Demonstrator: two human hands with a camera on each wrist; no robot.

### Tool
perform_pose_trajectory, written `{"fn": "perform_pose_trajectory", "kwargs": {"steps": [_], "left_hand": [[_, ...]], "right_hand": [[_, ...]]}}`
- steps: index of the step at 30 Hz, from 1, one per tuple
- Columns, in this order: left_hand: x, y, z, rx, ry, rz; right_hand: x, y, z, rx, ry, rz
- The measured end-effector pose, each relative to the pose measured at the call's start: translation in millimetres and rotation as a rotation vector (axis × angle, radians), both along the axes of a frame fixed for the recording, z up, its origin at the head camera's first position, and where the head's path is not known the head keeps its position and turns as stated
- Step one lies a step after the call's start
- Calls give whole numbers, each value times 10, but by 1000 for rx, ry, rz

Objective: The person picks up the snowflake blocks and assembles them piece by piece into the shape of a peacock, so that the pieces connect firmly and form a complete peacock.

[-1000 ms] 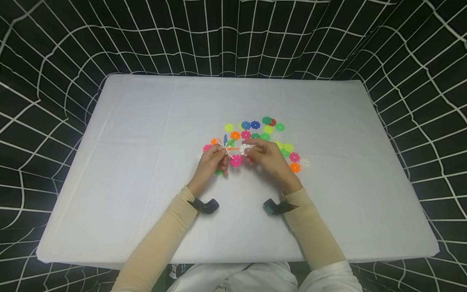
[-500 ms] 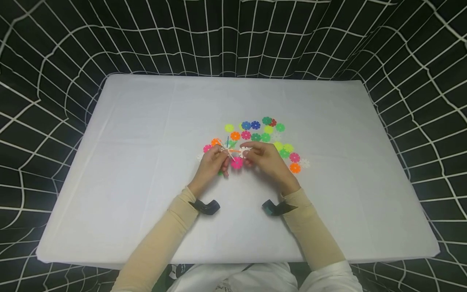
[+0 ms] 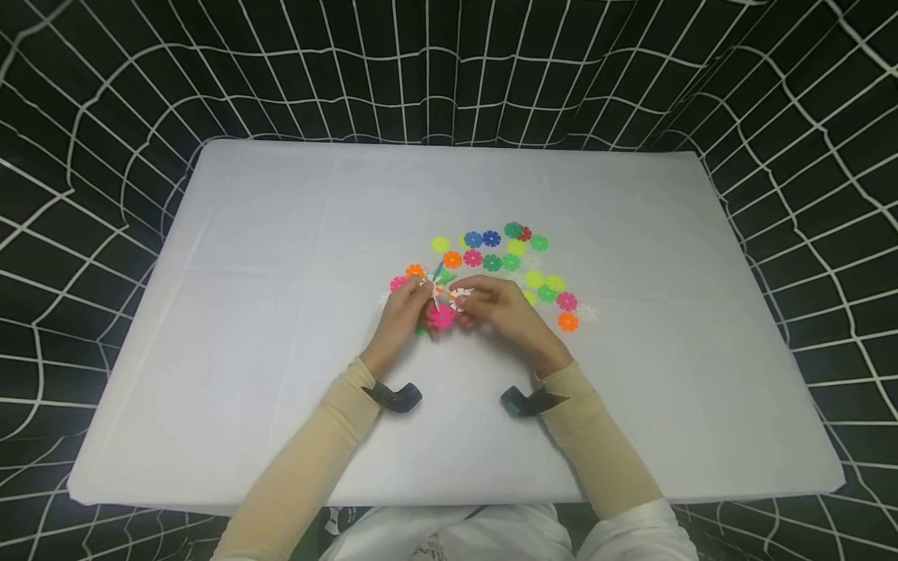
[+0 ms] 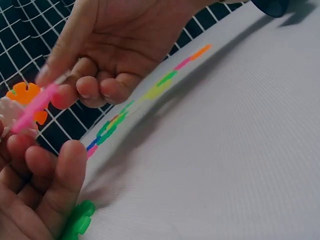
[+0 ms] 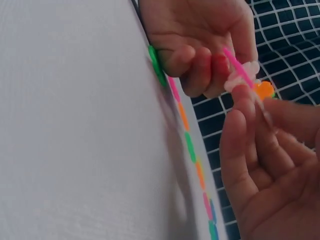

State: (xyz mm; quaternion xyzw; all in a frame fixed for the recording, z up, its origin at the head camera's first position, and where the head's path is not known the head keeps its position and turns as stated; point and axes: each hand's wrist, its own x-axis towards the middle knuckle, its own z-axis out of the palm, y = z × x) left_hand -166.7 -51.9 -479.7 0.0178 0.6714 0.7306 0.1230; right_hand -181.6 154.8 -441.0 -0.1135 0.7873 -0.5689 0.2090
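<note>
My left hand (image 3: 401, 315) pinches a small cluster of interlocking snowflake discs. A pink disc (image 3: 442, 315), an orange disc (image 3: 444, 293) seen edge-on, a blue one (image 3: 438, 271) and white ones stick out of it. My right hand (image 3: 508, 310) pinches a white snowflake disc (image 3: 461, 297) between thumb and fingers, up against the orange disc. Whether the two are slotted together cannot be told. In the left wrist view the orange disc (image 4: 27, 93) shows behind the pink disc (image 4: 35, 109), above the table. Fingers hide part of the cluster.
Several loose snowflake discs lie flat on the white table (image 3: 281, 234), beyond the hands and to the right, such as an orange disc (image 3: 567, 322) and a dark blue disc (image 3: 491, 238). A green disc (image 4: 80, 220) lies under my left hand. Black netted cloth (image 3: 449, 70) surrounds the table.
My right hand has moved left with the white disc, closing the gap to the cluster. The cluster has turned a little, and its pink disc has shifted left and slightly down. My left hand stays nearly still.
</note>
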Motion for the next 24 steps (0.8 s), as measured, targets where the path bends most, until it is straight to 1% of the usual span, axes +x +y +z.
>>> {"fn": "perform_pose_trajectory", "kwargs": {"steps": [3,5,7,10,13,15,19,22,24], "left_hand": [[17,-7,29,-26,10,40],[26,-12,44,-35,22,52],[32,-18,50,-29,21,45],[37,-33,44,-28,-7,35],[41,-43,33,-4,-43,25],[39,-46,25,33,-59,21],[44,-49,18,94,-71,5],[48,-47,19,132,-79,2],[47,-42,16,162,-84,7]], "right_hand": [[-2,20,-10,13,15,17],[-17,56,-20,29,31,-9],[-42,113,-32,34,33,-55],[-93,210,-58,19,10,-137],[-136,311,-76,8,-13,-213],[-158,376,-84,12,-7,-258],[-187,492,-83,110,59,-303],[-191,572,-64,236,109,-312],[-185,612,-45,318,126,-306]]}}
